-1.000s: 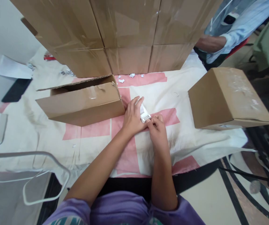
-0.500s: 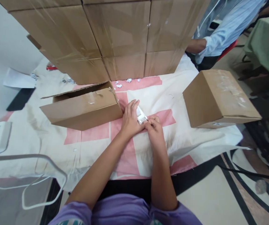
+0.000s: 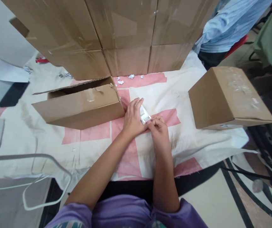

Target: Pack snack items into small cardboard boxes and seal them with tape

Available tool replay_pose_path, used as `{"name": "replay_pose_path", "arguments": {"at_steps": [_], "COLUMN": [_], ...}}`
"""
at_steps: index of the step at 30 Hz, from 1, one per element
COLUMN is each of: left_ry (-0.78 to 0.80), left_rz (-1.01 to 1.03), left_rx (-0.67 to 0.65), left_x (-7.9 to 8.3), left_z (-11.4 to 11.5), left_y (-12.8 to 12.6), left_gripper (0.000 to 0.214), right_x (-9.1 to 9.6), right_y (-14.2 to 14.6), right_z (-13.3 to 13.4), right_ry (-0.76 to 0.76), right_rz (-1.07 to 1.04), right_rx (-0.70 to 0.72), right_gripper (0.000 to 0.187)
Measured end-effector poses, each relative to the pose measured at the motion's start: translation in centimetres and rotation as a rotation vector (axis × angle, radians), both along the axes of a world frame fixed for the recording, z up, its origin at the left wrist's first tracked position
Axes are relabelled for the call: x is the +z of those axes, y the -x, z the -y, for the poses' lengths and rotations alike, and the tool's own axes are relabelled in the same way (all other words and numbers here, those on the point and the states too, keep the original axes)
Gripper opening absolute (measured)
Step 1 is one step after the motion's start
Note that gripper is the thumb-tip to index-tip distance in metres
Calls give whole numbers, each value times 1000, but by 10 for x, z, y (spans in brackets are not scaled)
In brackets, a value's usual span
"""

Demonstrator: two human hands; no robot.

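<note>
A small white plastic device (image 3: 145, 115) with a little label window lies on the cream and pink cloth (image 3: 188, 139) in the middle. My left hand (image 3: 133, 118) rests flat over its left side, fingers stretched forward, holding it down. My right hand (image 3: 158, 130) is curled, its fingertips pinched at the device's near end. An open cardboard box (image 3: 83, 104) lies on its side just left of my left hand.
A wall of taped cardboard boxes (image 3: 126, 34) stands behind. A closed box (image 3: 228, 98) sits at the right. Another person in a light blue shirt (image 3: 228, 25) is at the far right. White paper scraps (image 3: 126, 79) lie by the stack. A white wire frame (image 3: 43, 180) stands lower left.
Only my head moved, so the view shifted slightly. Both hands stay on the white device in the same pose. The other person's forearm has gone out of sight.
</note>
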State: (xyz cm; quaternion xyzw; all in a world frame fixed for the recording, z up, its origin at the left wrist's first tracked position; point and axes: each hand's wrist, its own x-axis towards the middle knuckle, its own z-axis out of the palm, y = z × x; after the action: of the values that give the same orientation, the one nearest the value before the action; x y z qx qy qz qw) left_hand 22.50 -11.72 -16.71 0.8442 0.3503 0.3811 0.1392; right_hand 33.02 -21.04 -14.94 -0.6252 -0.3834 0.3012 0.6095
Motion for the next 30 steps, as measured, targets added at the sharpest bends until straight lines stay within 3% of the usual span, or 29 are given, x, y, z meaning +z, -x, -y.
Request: {"name": "replay_pose_path", "arguments": {"at_steps": [8, 18, 30], "left_ry": [-16, -11, -28], "left_rz": [-11, 8, 39], "left_rx": [0, -1, -17], "left_x": [1, 1, -1], "left_z": [1, 2, 0], "left_y": [1, 2, 1], "left_gripper": [93, 92, 93], "right_x": [-1, -2, -1], "right_y": [-3, -5, -7], "right_z": [1, 1, 1], "right_ry": [43, 23, -67], "right_rz": [126, 132, -146], "right_rx": [37, 56, 107], "right_gripper": [33, 34, 30]}}
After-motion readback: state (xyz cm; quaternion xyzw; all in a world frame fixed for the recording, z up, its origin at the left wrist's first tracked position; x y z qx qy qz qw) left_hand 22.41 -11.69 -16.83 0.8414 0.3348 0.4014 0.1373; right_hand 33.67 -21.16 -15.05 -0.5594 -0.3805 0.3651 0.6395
